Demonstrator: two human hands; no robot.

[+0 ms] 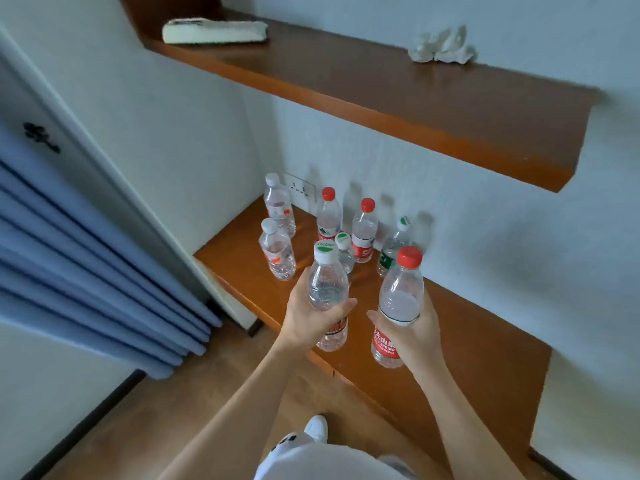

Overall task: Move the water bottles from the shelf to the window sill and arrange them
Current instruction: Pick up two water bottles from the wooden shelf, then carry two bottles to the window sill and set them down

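Nearest the camera, the left hand (313, 317) is wrapped around a white-capped bottle (327, 296), and the right hand (414, 329) is wrapped around a red-capped bottle (398, 306) with a red label. Both bottles are upright and held over the front edge of the lower shelf (485, 341), with a small gap between them. Each is clear and looks only partly filled (the level is hard to read through the plastic).

The front edge of that shelf runs diagonally from its left corner down to the right. The stretch of it to the right of the hands is bare wood. Below the edge lies the wooden floor (173, 410), where a white shoe (317, 427) shows.

Farther back, six bottles stand upright toward the left corner of the shelf. Two clear bottles with pale caps (277, 233) stand one behind the other nearest the left wall. Two red-capped bottles (346, 223) stand side by side against the back wall, near a wall socket (301, 190). A small green-topped bottle (344, 252) stands just behind the left hand's bottle, and a green-labelled bottle (393, 245) stands near the back wall to the right.

Above, the upper shelf (415, 98) carries a folded pale cloth (214, 31) at its left end and crumpled paper (441, 46) against the wall. Blue curtains (86, 254) hang at the left.
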